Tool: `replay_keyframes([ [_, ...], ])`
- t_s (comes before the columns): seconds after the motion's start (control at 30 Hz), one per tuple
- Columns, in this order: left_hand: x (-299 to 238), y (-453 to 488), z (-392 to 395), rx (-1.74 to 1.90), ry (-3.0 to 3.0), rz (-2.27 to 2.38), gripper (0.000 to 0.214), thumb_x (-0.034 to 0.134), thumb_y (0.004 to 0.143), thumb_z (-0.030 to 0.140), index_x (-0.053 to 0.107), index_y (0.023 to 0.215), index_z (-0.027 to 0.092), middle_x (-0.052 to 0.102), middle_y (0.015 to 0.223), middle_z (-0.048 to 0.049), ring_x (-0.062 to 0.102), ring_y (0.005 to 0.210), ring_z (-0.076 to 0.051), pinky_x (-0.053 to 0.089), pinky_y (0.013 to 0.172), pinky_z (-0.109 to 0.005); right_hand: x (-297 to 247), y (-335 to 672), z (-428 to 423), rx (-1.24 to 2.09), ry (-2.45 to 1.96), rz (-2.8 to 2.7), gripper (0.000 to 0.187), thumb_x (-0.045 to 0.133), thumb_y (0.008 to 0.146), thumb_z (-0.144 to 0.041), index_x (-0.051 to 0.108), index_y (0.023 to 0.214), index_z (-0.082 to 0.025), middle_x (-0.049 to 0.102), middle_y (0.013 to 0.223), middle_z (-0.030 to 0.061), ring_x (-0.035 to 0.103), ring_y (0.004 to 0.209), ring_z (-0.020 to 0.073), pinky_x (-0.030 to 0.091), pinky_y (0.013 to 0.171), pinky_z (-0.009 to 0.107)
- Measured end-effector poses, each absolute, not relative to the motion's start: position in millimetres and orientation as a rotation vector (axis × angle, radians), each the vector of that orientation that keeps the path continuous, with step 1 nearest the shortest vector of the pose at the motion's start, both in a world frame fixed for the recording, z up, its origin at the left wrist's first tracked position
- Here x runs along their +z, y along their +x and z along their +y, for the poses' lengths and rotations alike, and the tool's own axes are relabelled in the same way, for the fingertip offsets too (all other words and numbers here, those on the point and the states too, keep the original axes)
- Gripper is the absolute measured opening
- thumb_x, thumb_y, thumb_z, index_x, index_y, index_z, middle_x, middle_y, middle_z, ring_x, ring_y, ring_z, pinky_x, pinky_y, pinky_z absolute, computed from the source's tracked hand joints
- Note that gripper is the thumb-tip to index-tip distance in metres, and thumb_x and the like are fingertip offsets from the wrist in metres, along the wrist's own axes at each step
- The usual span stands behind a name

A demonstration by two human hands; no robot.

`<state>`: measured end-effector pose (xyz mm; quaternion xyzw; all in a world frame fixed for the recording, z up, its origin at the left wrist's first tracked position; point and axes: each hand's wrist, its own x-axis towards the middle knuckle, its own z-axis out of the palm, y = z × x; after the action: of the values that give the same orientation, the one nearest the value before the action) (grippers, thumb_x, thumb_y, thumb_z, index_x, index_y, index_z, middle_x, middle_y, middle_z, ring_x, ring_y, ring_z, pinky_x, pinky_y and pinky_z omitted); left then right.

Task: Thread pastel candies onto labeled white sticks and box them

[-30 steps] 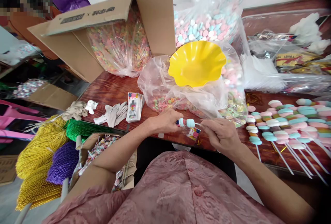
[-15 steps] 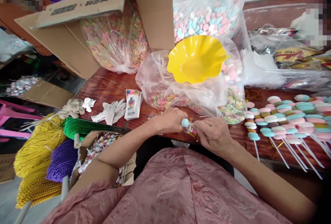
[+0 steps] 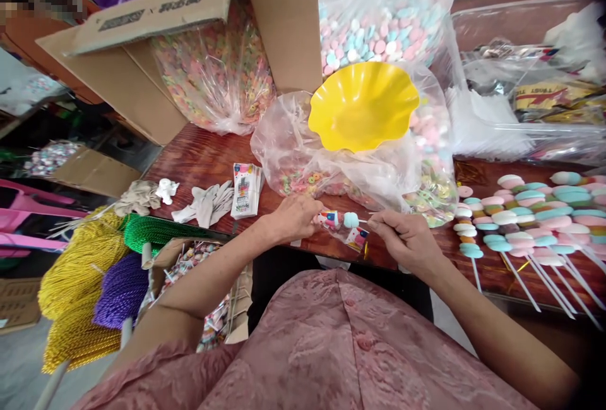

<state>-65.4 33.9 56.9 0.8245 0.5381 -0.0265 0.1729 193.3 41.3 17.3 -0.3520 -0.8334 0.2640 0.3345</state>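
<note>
Between my hands is a candy skewer with a pale blue candy [image 3: 351,220] at its right end and a white stick. My right hand [image 3: 402,238] is closed, pinching the stick between thumb and fingers. My left hand [image 3: 298,215] is closed around the other end, where a printed plastic wrapper [image 3: 329,217] shows at the fingertips; most of the skewer is hidden. Just below the skewer, a second printed wrapper [image 3: 356,238] lies at the table edge. To the right, several finished-looking candy skewers [image 3: 534,217] lie in a row, sticks pointing toward me.
A yellow wavy bowl [image 3: 362,107] rests on bags of candy [image 3: 303,126]. Behind are an open cardboard box [image 3: 293,24] and a clear bin [image 3: 502,135]. Left of my hands are a stack of printed wrappers [image 3: 246,192] and gloves [image 3: 208,205]. Twisted cords [image 3: 78,277] hang at lower left.
My hands have moved apart, the right one to the right and the left one slightly left. More of the wrapper and the pale blue candy now shows between them.
</note>
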Motion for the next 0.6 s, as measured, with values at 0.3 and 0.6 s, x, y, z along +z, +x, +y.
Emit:
replay_keyframes([
  [0.3, 58, -54, 29, 0.156, 2.046, 1.098, 0.014, 0.072, 0.072, 0.025, 0.072, 0.086, 0.021, 0.071, 0.077, 0.0048, 0.064, 0.074, -0.013, 0.042, 0.066, -0.02, 22, 190, 31, 0.082, -0.615, -2.355, 0.017, 0.051, 0.09, -0.013, 0.06, 0.078, -0.019, 0.06, 0.062, 0.0008, 0.05, 0.056, 0.0137, 0.032, 0.059, 0.03],
  [0.6, 52, -50, 21, 0.017, 2.337, 1.529, 0.022, 0.056, 0.081, 0.022, 0.071, 0.097, 0.018, 0.074, 0.093, -0.009, 0.068, 0.09, -0.025, 0.047, 0.073, -0.03, 21, 185, 32, 1.155, -0.996, -2.201, 0.032, 0.048, 0.095, -0.033, 0.059, 0.068, -0.019, 0.053, 0.06, -0.0025, 0.049, 0.058, 0.0123, 0.037, 0.055, 0.026],
])
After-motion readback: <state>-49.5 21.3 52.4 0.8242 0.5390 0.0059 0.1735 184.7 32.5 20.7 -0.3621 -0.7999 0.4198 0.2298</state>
